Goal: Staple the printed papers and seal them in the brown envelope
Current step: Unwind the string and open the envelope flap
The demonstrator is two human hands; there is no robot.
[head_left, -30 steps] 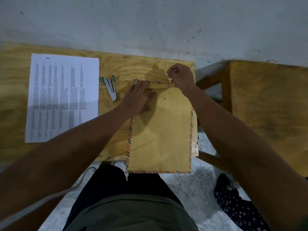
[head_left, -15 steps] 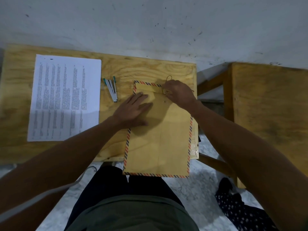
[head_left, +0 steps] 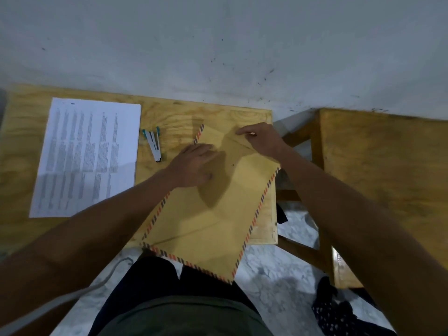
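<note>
Brown envelope (head_left: 213, 214) askew on table (head_left: 21, 146), left fingers (head_left: 203, 149) flat on it — right fingers (head_left: 244, 132) pressing its top.

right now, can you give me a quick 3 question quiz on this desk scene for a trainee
1. True or false: the printed papers are already inside the envelope.
2. What lies between the papers and the envelope? A) stapler B) scissors C) tape
3. Which hand rests flat on the envelope's middle, and which is at its top flap?

Key:
1. False; they lie on the desk, left of the envelope.
2. A, the stapler.
3. The left hand rests flat on it; the right hand works at the flap, its fingers curled there.
</note>
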